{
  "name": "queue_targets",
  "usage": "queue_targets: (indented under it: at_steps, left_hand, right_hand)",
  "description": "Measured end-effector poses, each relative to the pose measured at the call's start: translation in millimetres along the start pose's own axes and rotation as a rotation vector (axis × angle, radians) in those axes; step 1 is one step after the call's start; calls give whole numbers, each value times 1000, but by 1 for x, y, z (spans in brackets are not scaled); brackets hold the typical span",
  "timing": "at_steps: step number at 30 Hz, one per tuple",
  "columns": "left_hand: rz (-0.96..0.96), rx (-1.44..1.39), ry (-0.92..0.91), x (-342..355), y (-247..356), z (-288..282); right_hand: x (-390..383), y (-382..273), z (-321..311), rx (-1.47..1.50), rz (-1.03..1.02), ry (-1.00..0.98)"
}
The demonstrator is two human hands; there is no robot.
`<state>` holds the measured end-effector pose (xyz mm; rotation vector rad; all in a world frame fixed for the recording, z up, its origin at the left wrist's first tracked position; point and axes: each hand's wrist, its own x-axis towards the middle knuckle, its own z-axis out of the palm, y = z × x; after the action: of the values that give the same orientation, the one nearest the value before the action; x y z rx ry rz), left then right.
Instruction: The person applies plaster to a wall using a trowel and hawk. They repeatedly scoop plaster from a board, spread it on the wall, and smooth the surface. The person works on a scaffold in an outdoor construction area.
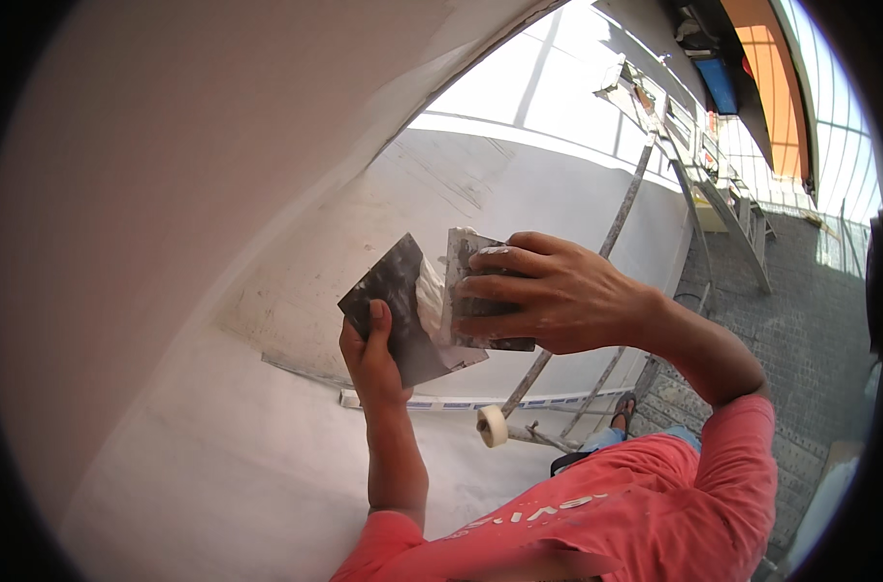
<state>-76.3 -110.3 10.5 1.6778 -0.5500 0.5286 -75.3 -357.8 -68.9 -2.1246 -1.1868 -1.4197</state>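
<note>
My left hand [371, 364] holds a dark square metal plate [383, 281], tilted, with a lump of white paste [429, 301] along its right side. My right hand [558, 296] grips a second metal blade [459, 262] from above, fingers spread across its speckled, paste-smeared face. This blade is at the right edge of the plate, against the paste; whether the two metal pieces touch is hard to tell. The handles of both tools, if any, are hidden by the hands.
A plain wall [131, 194] curves up on the left. A long spattered pole [627, 194] leans beside a metal stepladder [752, 252]. A roll of tape [492, 427] is below my hands. My sandalled foot [624, 412] shows on grey paving [800, 320]; orange panel [771, 68] at upper right.
</note>
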Motion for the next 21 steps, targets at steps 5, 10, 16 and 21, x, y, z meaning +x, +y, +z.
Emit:
queue_targets:
  at_steps: [5,10,16,21]
  left_hand:
    - [140,33,147,4,-1,7]
    - [167,126,179,2,-9,18]
    - [225,-24,553,10,5,-2]
    - [85,-34,543,-2,-20,-10]
  right_hand:
    - [0,4,-11,-22,70,-180]
    - [6,2,5,-35,2,67]
    - [2,2,25,158,246,-39]
    - [35,6,18,829,480,960]
